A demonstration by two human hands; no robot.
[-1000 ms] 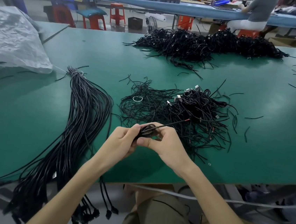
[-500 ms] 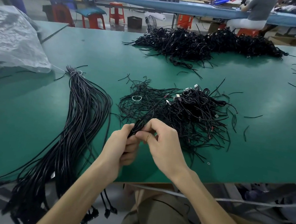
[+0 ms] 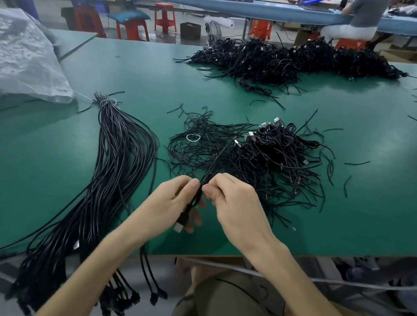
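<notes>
Since a second before, the free end of the black cable [image 3: 214, 163] had swung round from pointing off to the right. It now slanted up and away from the hands, over the near edge of the loose pile of cables [image 3: 274, 159]. The hands themselves had hardly shifted above the front of the green bench [image 3: 377, 201].

The left hand [image 3: 169, 205] was curled round the cable's lower run, thumb pressed against it at the top. The cable passed down across the palm, and its plug [image 3: 179, 225] poked out just below the fingers. The right hand [image 3: 238, 207] sat close beside it, knuckles up, pinching the same cable between thumb and forefinger right where the two hands met. So the cable lay between both hands, gripped by each and lifted off the bench.

A small white rubber band [image 3: 193, 137] lay on the pile's left side. To the left of the hands a long tied bundle of cables [image 3: 113, 173] ran down the bench and hung over its front edge. A bigger black heap [image 3: 289, 61] sat at the far side, and a crumpled plastic sheet [image 3: 15, 55] covered the far left corner.
</notes>
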